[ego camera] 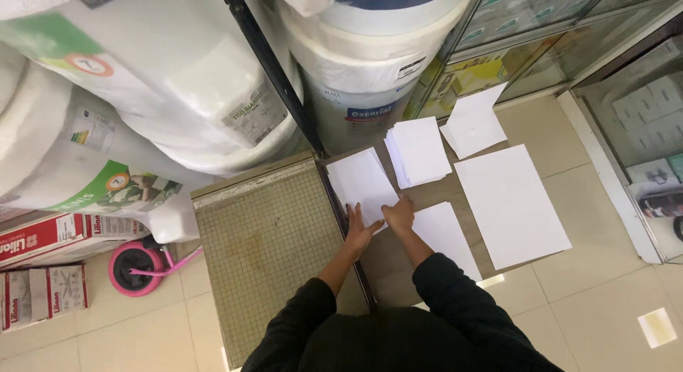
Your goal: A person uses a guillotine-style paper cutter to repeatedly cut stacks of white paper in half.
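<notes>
Near the middle of the frame, both hands rest on a small stack of white sheets (pixel 363 183) that lies just right of the cutter's long black blade arm (pixel 284 80). The left hand (pixel 359 231) lies flat with its fingers spread, pressing the stack's lower edge. The right hand (pixel 400 214) curls over the lower right corner; it appears to pinch the sheets, though the grip itself is hard to make out from above. Both sleeves are black.

To the left of the hands sits the paper cutter's gridded board (pixel 267 251), olive-toned, filling the centre-left. Right of the stack, a second pile of cut sheets (pixel 420 151) lies fanned slightly, and beyond it a loose sheet (pixel 475 123) sits tilted in the upper right. A large white sheet (pixel 511 205) lies at the right, and a narrower sheet (pixel 445 237) lies just beside the right forearm.

White wrapped appliances (pixel 163 80) crowd the upper left, with a pink round object (pixel 135 269) on the tiled floor at the lower left.
</notes>
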